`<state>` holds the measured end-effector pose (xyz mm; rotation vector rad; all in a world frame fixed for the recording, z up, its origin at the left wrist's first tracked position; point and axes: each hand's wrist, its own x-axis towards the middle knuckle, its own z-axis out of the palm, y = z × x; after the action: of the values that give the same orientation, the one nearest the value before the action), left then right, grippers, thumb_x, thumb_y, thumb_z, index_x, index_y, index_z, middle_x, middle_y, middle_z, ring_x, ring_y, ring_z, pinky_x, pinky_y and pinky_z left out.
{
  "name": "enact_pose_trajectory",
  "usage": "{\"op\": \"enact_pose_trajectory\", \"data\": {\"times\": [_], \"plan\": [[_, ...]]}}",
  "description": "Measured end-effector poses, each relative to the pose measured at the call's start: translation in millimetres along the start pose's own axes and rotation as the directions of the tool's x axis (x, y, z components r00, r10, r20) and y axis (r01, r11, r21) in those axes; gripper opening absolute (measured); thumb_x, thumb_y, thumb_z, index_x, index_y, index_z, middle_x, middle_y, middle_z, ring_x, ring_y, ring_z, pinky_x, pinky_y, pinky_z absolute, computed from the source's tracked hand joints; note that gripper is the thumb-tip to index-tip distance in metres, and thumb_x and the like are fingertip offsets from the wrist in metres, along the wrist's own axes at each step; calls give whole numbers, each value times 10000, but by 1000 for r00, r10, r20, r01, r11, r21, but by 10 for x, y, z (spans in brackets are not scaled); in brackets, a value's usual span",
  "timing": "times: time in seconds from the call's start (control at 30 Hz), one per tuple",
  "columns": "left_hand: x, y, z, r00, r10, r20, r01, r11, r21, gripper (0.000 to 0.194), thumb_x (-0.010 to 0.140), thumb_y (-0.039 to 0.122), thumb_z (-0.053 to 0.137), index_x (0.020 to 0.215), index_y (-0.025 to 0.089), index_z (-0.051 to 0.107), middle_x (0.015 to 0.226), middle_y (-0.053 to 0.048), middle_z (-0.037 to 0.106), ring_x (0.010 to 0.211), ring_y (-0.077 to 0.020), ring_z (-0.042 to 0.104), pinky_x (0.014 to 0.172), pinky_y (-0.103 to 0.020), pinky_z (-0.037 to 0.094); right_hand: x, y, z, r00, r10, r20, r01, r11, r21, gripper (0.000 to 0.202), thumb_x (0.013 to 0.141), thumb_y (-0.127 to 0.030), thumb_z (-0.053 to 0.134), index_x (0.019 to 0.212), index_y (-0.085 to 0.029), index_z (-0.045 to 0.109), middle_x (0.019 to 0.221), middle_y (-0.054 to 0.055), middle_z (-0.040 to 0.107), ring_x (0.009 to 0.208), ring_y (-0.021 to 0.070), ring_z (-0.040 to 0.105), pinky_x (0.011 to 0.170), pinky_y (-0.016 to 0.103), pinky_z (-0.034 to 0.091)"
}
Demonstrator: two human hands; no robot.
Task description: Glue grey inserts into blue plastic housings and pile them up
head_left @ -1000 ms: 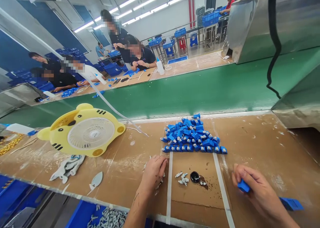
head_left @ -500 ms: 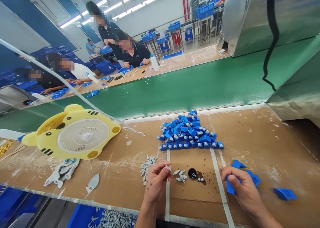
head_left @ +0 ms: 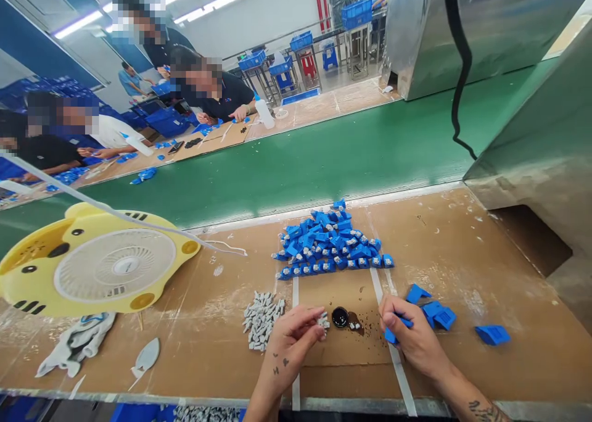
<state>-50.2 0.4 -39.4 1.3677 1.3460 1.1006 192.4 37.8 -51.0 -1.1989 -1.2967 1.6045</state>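
My left hand reaches over the board with its thumb and forefinger apart, their tips beside a few small grey plastic pieces. Those fingertips partly cover the pieces. In my right hand a blue plastic block is gripped between thumb and fingers, which hide part of it. Between the hands stands a small round cup of dark liquid, with a brown spill at its right side. Small pale bits lie in the spill.
Blue blocks with grey tips form a heap behind a row. Loose blue blocks lie right, a grey-piece pile left. A yellow fan, cloth and green conveyor belt surround them. Several people sit or stand beyond the belt.
My left hand has moved from a raised pinch on a small grey piece to the grey pieces by the cup, fingers parted. My right hand has drawn inward with the blue block. The view has shifted right.
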Motion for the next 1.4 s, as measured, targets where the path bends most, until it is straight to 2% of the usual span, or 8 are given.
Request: {"op": "enact_pose_trajectory", "data": {"times": [0.13, 0.3, 0.47, 0.67, 0.83, 1.1, 1.27, 1.4], "plan": [[14, -127, -15, 993, 94, 66, -107, 965, 238, 242, 952, 413, 667, 908, 207, 787, 755, -51, 726, 583, -152, 681, 539, -220, 580, 12, 36, 15, 998, -59, -31, 57, 997, -59, 677, 832, -878, 443, 697, -220, 528, 591, -31, 436, 529, 142, 415, 493, 260, 379], [115, -83, -3, 916, 337, 217, -400, 793, 459, 280, 1029, 195, 469, 988, 235, 743, 877, -52, 730, 717, -141, 710, 655, -211, 573, 16, 58, 62, 991, -50, -121, 21, 974, -224, 556, 884, -740, 496, 1004, -213, 627, 627, -43, 459, 573, 172, 451, 551, 287, 401], [159, 28, 57, 866, 319, 384, -498, 611, 616, 246, 988, 79, 436, 983, 222, 636, 842, -26, 718, 708, -157, 713, 632, -218, 555, -42, 19, 112, 997, -66, -49, 46, 944, -326, 406, 939, -555, 420, 771, -226, 590, 650, -5, 532, 614, 181, 490, 616, 302, 415], [184, 121, 127, 794, 295, 531, -608, 360, 708, 267, 916, 7, 417, 945, 219, 577, 762, -10, 678, 650, -213, 668, 559, -291, 522, -44, -10, 124, 1000, 20, -8, -21, 932, -363, 388, 877, -551, 498, 668, -226, 524, 583, -21, 497, 582, 164, 450, 595, 292, 367], [204, 197, 137, 805, 391, 446, -591, 468, 657, 250, 977, 57, 389, 910, 227, 560, 725, 3, 674, 605, -181, 666, 545, -256, 509, 14, -88, 104, 999, -7, -42, -4, 965, -263, 475, 918, -620, 417, 664, -227, 498, 604, -17, 467, 597, 169, 439, 594, 299, 359], [93, 434, 352, 857, 515, 6, -460, 761, 457, 155, 954, 108, 592, 866, 237, 593, 790, 29, 728, 693, -112, 730, 678, -153, 568, 103, -114, 273, 993, 87, -85, -78, 992, 101, 611, 846, -809, 456, 667, -228, 513, 538, -64, 307, 490, 124, 302, 456, 257, 251], [84, 358, 527, 840, 540, -51, -473, 776, 418, 150, 953, 115, 596, 865, 234, 617, 802, 7, 739, 706, -125, 734, 694, -177, 585, 128, -127, 405, 982, 187, -32, -171, 946, 275, 631, 740, -857, 549, 674, -233, 486, 492, -100, 266, 428, 86, 198, 395, 235, 145], [49, 307, 553, 838, 546, 14, -489, 738, 465, 163, 934, 71, 594, 920, 231, 623, 833, -4, 739, 744, -125, 738, 702, -174, 585, 115, -115, 498, 969, 238, -71, -199, 914, 354, 642, 682, -865, 589, 661, -236, 462, 477, -100, 308, 395, 70, 196, 372, 229, 121]]}}
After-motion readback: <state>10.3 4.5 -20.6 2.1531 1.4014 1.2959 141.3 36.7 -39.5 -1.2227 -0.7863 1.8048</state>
